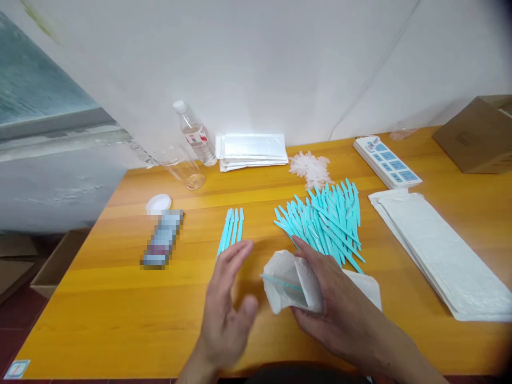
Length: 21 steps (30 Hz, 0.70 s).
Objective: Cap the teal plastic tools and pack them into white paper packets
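My right hand (340,304) is closed around a white bubble mailer (314,282), whose mouth gapes toward the left. A thin teal strip crosses that mouth; I cannot tell whether it is part of the mailer. My left hand (226,309) is held to the left of the mailer, fingers and thumb apart, with nothing in it. Just beyond its fingertips, several teal eyebrow razors (231,226) lie side by side on the table, their lower ends partly hidden. A large loose pile of the same razors (326,218) lies beyond my right hand. Part of a white flat piece (370,288) shows beneath my right forearm.
Small translucent caps (311,168) lie behind the pile. White mailers are stacked at the back (254,151) and right (444,250). A power strip (387,161), cardboard box (478,136), water bottle (198,136), clear jar (188,173), white lid (159,204) and blurred-out phone-like object (164,238) surround them.
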Available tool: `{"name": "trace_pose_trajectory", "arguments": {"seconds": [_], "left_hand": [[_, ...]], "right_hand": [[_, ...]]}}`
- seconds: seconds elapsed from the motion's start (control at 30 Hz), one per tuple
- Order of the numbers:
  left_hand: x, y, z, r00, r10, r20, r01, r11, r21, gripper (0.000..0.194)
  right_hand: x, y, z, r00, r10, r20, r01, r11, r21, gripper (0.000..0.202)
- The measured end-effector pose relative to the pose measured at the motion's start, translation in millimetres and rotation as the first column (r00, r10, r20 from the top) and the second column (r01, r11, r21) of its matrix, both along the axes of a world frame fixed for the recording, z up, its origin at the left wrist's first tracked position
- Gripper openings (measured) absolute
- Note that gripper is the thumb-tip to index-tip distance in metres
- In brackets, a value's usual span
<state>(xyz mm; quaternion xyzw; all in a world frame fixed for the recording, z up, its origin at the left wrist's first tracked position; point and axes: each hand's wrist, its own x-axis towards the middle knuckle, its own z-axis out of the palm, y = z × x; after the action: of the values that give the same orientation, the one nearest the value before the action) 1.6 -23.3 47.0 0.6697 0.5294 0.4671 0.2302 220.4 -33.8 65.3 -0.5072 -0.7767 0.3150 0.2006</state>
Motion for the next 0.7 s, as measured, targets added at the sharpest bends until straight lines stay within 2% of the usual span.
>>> {"name": "trace_pose_trajectory", "arguments": {"seconds": [0.07,0.1,0.17,0.2,0.27,0.37,0.43,0.5,0.53,0.57,0.6,0.63,0.7], "left_hand": [[-20,28,-9.2,0.972,0.154,-0.180,-0.168,0.984,-0.064,0.035],[-29,44,-14.7,0.920,0.254,-0.300,-0.299,0.948,-0.113,0.031],[-43,73,-25.4,0.837,0.256,-0.484,-0.411,0.878,-0.246,0.031],[-48,85,-30.0,0.819,0.229,-0.526,-0.434,0.847,-0.306,0.031],[-55,100,-36.2,0.838,0.176,-0.517,-0.419,0.815,-0.401,0.031],[-62,101,-34.5,0.890,0.160,-0.428,-0.369,0.804,-0.467,0.029],[-65,90,-22.1,0.938,0.179,-0.298,-0.312,0.809,-0.498,0.029],[-61,69,0.6,0.962,0.274,-0.014,-0.249,0.852,-0.461,0.027],[-57,56,14.9,0.930,0.321,0.181,-0.225,0.884,-0.409,0.026],[-49,41,29.8,0.865,0.357,0.353,-0.245,0.914,-0.322,0.025],[-40,26,44.0,0.823,0.352,0.445,-0.270,0.933,-0.239,0.022],[-28,11,56.1,0.805,0.339,0.487,-0.307,0.940,-0.147,0.023],[-4,-13,69.9,0.828,0.330,0.453,-0.404,0.912,0.074,0.045]], "right_hand": [[0,-2,0.8,1.000,0.006,-0.023,-0.006,1.000,0.012,0.090],[1,-4,1.5,0.999,0.003,-0.041,-0.003,1.000,0.020,0.092],[3,-8,3.8,0.995,-0.025,-0.093,0.028,0.999,0.031,0.096],[4,-11,5.7,0.991,-0.047,-0.127,0.051,0.998,0.032,0.097],[8,-16,11.5,0.976,-0.105,-0.189,0.112,0.993,0.027,0.100],[12,-23,23.0,0.960,-0.176,-0.216,0.185,0.983,0.020,0.103],[12,-25,29.1,0.959,-0.189,-0.210,0.199,0.980,0.027,0.104],[8,-23,31.1,0.970,-0.163,-0.180,0.173,0.984,0.042,0.104],[6,-20,30.4,0.977,-0.147,-0.155,0.157,0.986,0.052,0.103],[3,-18,29.0,0.983,-0.133,-0.127,0.142,0.988,0.064,0.101],[0,-16,27.1,0.988,-0.118,-0.098,0.126,0.989,0.076,0.098],[-3,-14,25.1,0.991,-0.108,-0.073,0.114,0.990,0.088,0.095],[-7,-11,22.1,0.995,-0.091,-0.040,0.095,0.990,0.106,0.090]]}}
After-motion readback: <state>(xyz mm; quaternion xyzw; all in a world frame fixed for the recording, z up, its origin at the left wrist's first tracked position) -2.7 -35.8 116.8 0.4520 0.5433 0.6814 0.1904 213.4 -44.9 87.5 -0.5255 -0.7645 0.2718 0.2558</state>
